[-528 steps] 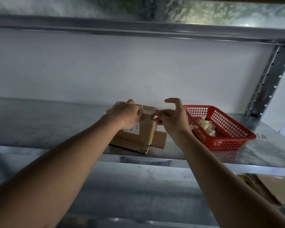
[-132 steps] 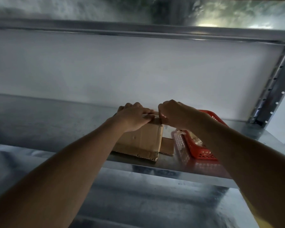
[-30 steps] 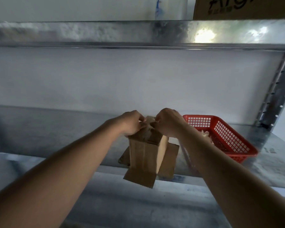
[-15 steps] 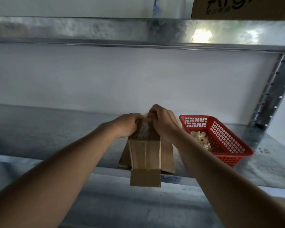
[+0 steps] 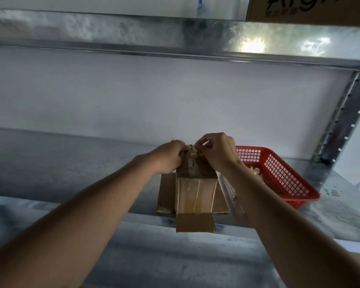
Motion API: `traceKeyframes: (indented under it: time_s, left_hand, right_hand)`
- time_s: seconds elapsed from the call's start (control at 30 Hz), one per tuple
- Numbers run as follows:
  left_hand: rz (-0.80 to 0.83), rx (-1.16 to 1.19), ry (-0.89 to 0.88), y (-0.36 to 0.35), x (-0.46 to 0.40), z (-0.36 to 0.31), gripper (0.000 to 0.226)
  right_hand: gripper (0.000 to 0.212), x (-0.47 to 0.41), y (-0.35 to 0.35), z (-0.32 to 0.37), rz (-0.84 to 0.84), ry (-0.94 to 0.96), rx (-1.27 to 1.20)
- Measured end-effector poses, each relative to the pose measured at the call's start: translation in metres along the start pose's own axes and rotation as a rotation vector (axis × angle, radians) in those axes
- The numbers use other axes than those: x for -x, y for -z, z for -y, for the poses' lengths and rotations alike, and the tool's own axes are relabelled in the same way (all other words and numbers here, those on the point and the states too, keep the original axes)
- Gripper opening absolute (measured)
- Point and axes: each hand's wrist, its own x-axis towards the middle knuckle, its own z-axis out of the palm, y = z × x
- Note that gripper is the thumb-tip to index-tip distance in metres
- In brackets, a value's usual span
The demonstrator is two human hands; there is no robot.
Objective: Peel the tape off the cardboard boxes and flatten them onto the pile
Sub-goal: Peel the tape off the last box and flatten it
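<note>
A small brown cardboard box (image 5: 195, 194) lies on the metal shelf (image 5: 71, 167), its near flap hanging over the shelf's front edge. Clear tape (image 5: 192, 196) runs along the middle of its top face. My left hand (image 5: 169, 155) grips the box's far left corner. My right hand (image 5: 216, 151) pinches the tape end at the far top edge of the box. Flat cardboard pieces (image 5: 166, 192) lie beneath and beside the box.
A red plastic basket (image 5: 279, 173) holding crumpled peeled tape (image 5: 255, 170) stands right of the box. A steel upright (image 5: 341, 121) rises at the right. The shelf above (image 5: 175, 34) carries a printed carton (image 5: 310, 9). A lower shelf shows below.
The box has settled flat on the shelf after being turned end-on. My right hand's fingers have lifted slightly, now pinching the tape at the far edge.
</note>
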Motion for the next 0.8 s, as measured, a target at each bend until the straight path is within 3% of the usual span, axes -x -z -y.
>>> traceKeyframes:
  time_s: [0.1, 0.2, 0.33, 0.43, 0.67, 0.8]
  left_hand:
    - [0.038, -0.047, 0.016, -0.001, -0.005, 0.002, 0.044]
    - [0.054, -0.072, 0.016, -0.001, -0.008, 0.002, 0.046]
    - [0.06, -0.108, 0.0, -0.002, -0.008, 0.0, 0.037]
    - [0.074, -0.167, -0.013, 0.0, -0.007, -0.004, 0.035]
    - [0.092, -0.226, -0.033, 0.003, -0.004, -0.013, 0.04]
    - [0.073, -0.147, -0.047, 0.001, -0.004, -0.011, 0.029]
  right_hand:
    - [0.022, -0.001, 0.0, -0.003, 0.06, 0.032, 0.142]
    - [0.035, -0.002, 0.007, 0.0, 0.171, 0.016, 0.123]
    - [0.014, 0.0, 0.009, 0.007, 0.19, 0.117, 0.244]
    - [0.014, -0.002, 0.004, 0.009, 0.19, 0.154, 0.321]
    - [0.011, 0.006, 0.016, 0.005, 0.16, 0.213, 0.023]
    - [0.026, 0.007, 0.016, 0.002, 0.177, 0.158, 0.029]
